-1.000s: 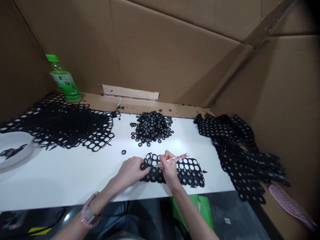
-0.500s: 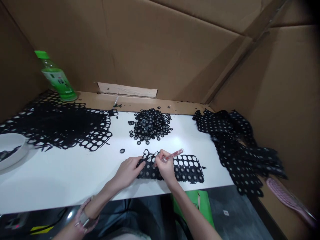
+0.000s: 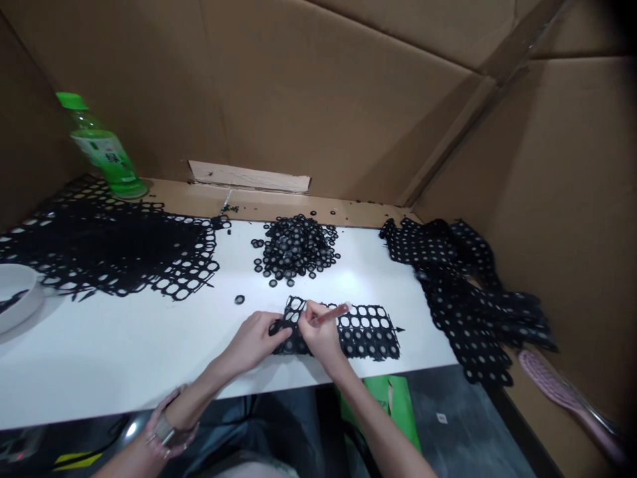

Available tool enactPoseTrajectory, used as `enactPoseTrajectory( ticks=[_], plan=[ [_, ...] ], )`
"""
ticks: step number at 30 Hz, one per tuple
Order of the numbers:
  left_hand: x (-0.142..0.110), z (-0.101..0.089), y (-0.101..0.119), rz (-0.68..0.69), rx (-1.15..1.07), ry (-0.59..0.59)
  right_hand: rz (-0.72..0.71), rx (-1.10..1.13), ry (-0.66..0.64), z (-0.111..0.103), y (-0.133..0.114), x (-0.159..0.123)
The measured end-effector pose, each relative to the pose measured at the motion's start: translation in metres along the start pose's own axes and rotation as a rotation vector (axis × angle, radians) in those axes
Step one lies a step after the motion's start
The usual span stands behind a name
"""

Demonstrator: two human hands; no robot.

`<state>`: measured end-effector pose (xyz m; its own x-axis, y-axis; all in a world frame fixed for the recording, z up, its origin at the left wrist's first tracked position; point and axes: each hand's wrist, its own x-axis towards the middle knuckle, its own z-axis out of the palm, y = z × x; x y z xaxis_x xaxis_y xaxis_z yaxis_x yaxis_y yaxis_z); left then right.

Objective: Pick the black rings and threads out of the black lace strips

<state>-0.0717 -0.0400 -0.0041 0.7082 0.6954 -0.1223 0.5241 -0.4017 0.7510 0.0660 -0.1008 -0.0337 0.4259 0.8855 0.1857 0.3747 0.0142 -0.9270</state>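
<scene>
A black rubber sheet with rows of round holes lies near the table's front edge. Its upper rows show white through the holes, while the lower rows hold rings or discs with grey centres. My left hand grips the sheet's left end between thumb and fingers. In my right hand is a slim pen-like tool with a reddish clear barrel, tilted up to the right. Its tip is hidden behind my fingers, over the sheet's left part. One loose black ring sits up and left of the sheet.
Behind the sheet is a heap of small black rings. Black punched netting, a green bottle and a white bowl stand left. More filled sheets and a pink hairbrush lie right. Cardboard walls enclose the table.
My right hand has slid a little left along the sheet with the pen-like tool. The loops at the sheet's upper left lie flatter. The whole view has shifted slightly.
</scene>
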Motion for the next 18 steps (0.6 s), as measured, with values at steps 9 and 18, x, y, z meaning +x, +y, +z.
enactPoseTrajectory(
  ticks=[9,18],
  plan=[
    [0.003,0.004,0.0,-0.074,0.022,0.042,0.257,0.435,0.148,-0.017,0.004,0.009],
    [0.008,0.013,-0.002,-0.127,0.04,0.072,0.152,0.306,0.1,-0.017,0.006,0.002]
  ],
)
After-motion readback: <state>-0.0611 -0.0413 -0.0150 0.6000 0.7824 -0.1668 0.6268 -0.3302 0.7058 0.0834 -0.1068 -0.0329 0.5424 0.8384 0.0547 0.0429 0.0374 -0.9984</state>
